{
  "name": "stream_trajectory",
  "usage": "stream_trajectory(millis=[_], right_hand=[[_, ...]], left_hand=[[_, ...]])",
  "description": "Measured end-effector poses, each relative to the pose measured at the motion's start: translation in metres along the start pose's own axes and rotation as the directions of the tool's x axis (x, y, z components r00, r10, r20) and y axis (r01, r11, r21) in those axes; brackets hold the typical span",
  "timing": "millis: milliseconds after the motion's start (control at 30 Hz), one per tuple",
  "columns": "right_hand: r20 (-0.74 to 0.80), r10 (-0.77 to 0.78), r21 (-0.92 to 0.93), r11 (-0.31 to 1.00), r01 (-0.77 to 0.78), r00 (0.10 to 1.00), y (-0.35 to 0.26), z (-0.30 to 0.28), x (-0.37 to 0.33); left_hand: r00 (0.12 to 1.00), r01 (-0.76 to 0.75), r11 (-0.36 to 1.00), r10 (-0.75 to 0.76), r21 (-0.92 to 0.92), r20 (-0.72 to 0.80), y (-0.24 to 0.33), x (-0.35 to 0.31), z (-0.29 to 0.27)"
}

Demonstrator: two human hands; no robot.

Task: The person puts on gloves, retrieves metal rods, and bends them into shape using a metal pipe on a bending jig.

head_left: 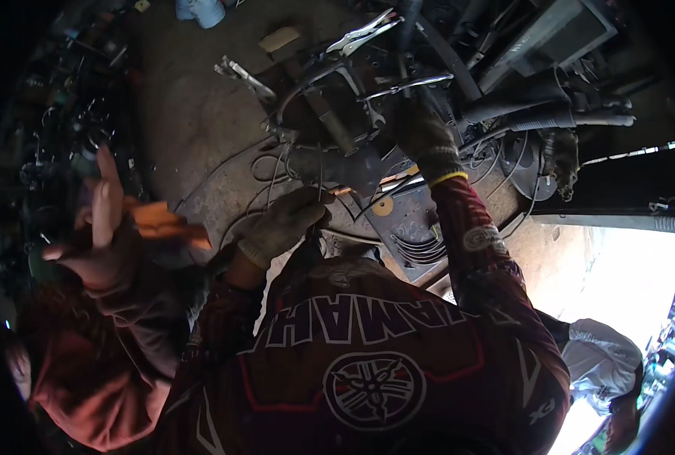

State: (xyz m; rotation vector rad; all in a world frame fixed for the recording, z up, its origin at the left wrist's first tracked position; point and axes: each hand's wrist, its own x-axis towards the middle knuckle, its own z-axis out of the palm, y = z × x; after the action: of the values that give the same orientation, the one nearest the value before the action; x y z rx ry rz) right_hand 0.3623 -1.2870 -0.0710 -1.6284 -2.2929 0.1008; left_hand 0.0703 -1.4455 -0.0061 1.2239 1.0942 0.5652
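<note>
My left hand (286, 222), in a pale knit glove, is closed at the near side of a dark curved metal frame (298, 97). A thin rod (320, 171) rises from its fingertips. My right hand (428, 140), gloved with a yellow cuff edge, reaches to the frame's right side. Its fingers are lost in shadow, so its grip is unclear. Just beyond it lies a pair of locking pliers (409, 86). More locking pliers (364, 32) sit at the frame's far side, and another pair (244, 76) at its left. A flat metal bar (328, 121) crosses the frame.
At the left, a co-worker's bare hand (104, 227) points upward beside an orange object (159, 221). Another person in a grey shirt (599, 360) is at the lower right. Coiled cable (421, 250) lies right of my left hand. A dark ribbed handle (538, 115) lies at the right.
</note>
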Motion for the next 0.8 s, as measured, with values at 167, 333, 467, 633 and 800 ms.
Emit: stream_trajectory(millis=[167,333,467,633,800], right_hand=[[-0.014,-0.023,0.091,0.996,0.024,1.000,0.008,0.015,-0.006],[-0.131,0.041,0.170,0.985,-0.019,0.991,0.004,-0.010,-0.016],[-0.197,0.090,0.192,0.980,-0.052,0.976,-0.033,-0.033,-0.046],[-0.285,0.121,0.314,0.949,-0.026,0.951,-0.067,-0.035,-0.094],[-0.179,0.140,0.381,0.922,-0.063,0.974,-0.099,-0.020,-0.127]], left_hand=[[0.997,0.076,0.980,-0.069,-0.185,0.047,-0.042,-0.027,-0.013],[0.994,0.034,0.977,-0.012,0.210,-0.105,-0.037,-0.028,-0.013],[0.895,-0.008,0.972,-0.098,-0.233,-0.436,-0.073,-0.029,-0.026],[0.656,-0.213,0.977,0.162,0.025,-0.737,-0.102,0.028,-0.072],[0.543,-0.247,0.908,0.419,0.339,-0.728,-0.127,0.098,-0.154]])
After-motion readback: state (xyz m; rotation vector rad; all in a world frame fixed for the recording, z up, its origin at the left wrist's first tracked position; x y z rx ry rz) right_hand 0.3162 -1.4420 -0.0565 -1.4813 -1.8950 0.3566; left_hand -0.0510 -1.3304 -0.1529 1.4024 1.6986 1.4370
